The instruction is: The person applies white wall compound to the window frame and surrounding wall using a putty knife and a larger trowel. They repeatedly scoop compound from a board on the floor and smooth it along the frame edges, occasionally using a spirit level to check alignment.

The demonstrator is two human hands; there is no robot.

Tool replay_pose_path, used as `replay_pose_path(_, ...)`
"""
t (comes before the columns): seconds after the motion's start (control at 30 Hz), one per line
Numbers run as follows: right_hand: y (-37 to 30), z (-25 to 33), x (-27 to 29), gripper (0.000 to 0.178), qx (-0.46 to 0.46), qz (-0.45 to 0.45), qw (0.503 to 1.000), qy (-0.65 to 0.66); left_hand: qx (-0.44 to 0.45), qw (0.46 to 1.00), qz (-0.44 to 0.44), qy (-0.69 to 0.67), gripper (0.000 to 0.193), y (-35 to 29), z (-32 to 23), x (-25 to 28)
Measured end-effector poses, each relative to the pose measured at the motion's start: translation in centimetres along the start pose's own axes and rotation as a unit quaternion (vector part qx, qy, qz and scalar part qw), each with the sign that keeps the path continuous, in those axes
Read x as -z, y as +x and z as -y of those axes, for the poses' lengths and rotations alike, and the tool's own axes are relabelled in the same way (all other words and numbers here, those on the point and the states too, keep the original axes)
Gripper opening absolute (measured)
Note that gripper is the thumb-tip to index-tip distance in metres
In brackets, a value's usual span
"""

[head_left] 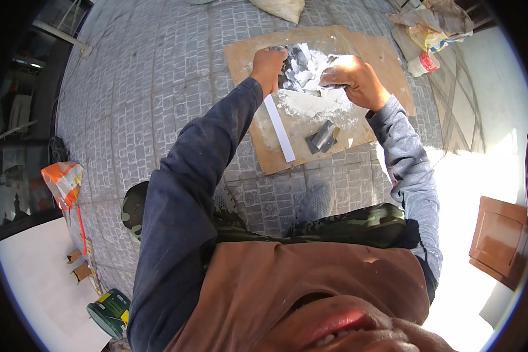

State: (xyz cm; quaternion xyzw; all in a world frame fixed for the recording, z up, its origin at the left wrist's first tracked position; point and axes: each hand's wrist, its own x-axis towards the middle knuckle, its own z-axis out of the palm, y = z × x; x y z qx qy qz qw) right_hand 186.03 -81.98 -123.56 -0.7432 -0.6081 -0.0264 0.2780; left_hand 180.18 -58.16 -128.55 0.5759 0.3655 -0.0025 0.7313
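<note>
A dark grey, tray-like thing (pixel 299 67) is heaped with white and grey flakes, over a brown board (pixel 364 47) on the ground. The fingers of my left hand (pixel 268 69) are closed on its left edge. At its right side is my right hand (pixel 358 81), fingers curled together and dusted white; what they pinch is hidden. White powder (pixel 317 105) lies spread on the board just below. A flat white strip (pixel 280 130) rests below my left hand. Nearer me lie folded dark grey pieces (pixel 322 136), perhaps sandpaper.
Grey paving (pixel 176 70) surrounds the board. Right of it are a white tub with a red label (pixel 423 63) and a crumpled sack (pixel 437 26). A pale sack (pixel 281 7) sits beyond. Leftward stand an orange-and-white bag (pixel 63 183) and a green bucket (pixel 108 314).
</note>
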Motion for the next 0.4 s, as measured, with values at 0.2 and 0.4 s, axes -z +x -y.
replay_pose_path(0.2, -3.4, -7.6, -2.3, 0.032, -0.186, 0.015, 0.982, -0.002, -0.076, 0.976, -0.095, -0.181, 0.022, 1.8, 2.2, 2.2)
replay_pose_path(0.4, -6.5, -14.2, -13.2, 0.054, -0.274, -0.04, 0.944, -0.178, -0.077, 0.947, -0.124, -0.285, 0.027, 4.5, 5.1, 4.8)
